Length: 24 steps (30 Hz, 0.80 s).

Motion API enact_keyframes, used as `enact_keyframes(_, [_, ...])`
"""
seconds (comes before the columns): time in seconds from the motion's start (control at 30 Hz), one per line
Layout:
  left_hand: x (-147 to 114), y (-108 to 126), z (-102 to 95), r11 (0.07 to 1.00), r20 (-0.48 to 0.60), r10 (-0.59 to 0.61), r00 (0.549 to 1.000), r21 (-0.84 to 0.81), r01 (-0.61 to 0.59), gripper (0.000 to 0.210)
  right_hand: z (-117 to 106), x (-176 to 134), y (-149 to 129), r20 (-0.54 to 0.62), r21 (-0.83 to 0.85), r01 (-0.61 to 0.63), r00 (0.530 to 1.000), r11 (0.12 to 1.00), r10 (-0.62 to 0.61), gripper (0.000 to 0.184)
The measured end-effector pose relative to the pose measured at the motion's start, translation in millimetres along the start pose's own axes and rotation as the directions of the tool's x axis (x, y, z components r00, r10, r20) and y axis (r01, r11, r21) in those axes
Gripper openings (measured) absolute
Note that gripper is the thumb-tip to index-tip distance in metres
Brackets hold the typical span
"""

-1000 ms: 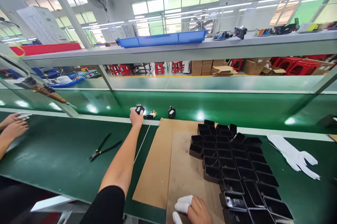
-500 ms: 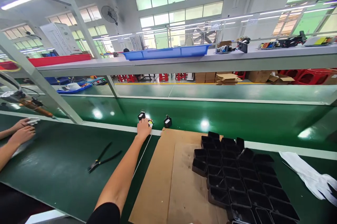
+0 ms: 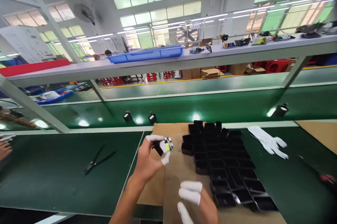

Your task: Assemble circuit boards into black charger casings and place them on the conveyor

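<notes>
My left hand, with white finger cots on thumb and finger, grips a small circuit board assembly over the cardboard. A dark part of it lies between the fingers; white, yellow and green bits face right. Lower down, my right hand is held with its white-tipped fingers apart and nothing between them. Just beyond it, several open black plastic boxes are packed in rows on the cardboard sheet.
Pliers with dark handles lie on the green table at left. A white glove and a blurred red-handled tool are at right. Black units stand on the green strip behind. Another person's hand shows at far left.
My left hand has drawn back from the green strip toward me, bringing the circuit board assembly over the cardboard. My right hand has come into view. The view has turned right.
</notes>
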<state>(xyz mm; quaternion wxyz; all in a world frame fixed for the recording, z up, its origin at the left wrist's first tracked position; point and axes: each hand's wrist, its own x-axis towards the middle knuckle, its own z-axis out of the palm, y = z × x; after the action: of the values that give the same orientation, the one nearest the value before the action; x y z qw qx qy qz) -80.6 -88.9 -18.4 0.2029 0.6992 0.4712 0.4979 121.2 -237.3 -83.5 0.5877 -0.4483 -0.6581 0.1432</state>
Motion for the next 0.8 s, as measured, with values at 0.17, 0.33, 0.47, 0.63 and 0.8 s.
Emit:
enact_keyframes(0.17, [-61.4, 83.3, 12.1, 0.959, 0.356, 0.268, 0.895, -0.006, -0.285, 0.042, -70.6, 44.0, -17.0, 0.351, -0.119, -0.068, 0.930, 0.991, 0.106, 0.082])
enact_keyframes(0.33, [-78.3, 101.9, 31.9, 0.981, 0.531, 0.181, 0.828, -0.039, -0.189, 0.044, -105.8, 37.7, -12.8, 0.504, -0.136, -0.253, 0.815, 0.958, 0.286, 0.063])
enact_keyframes(0.47, [-83.1, 104.4, 43.3, 0.988, 0.653, 0.152, 0.742, -0.109, -0.107, 0.042, -125.8, 18.1, -8.3, 0.466, -0.113, -0.305, 0.824, 0.946, 0.322, 0.044])
enact_keyframes(0.63, [-84.7, 109.4, 52.9, 0.972, 0.694, 0.232, 0.681, -0.185, -0.143, 0.042, -150.5, 5.1, -8.3, 0.424, -0.039, -0.393, 0.826, 0.919, 0.371, 0.043])
enact_keyframes(0.8, [-94.0, 99.4, 57.9, 0.960, 0.669, 0.228, 0.707, -0.274, -0.051, 0.047, -164.2, 4.1, -10.5, 0.436, 0.103, -0.453, 0.821, 0.886, 0.369, 0.050])
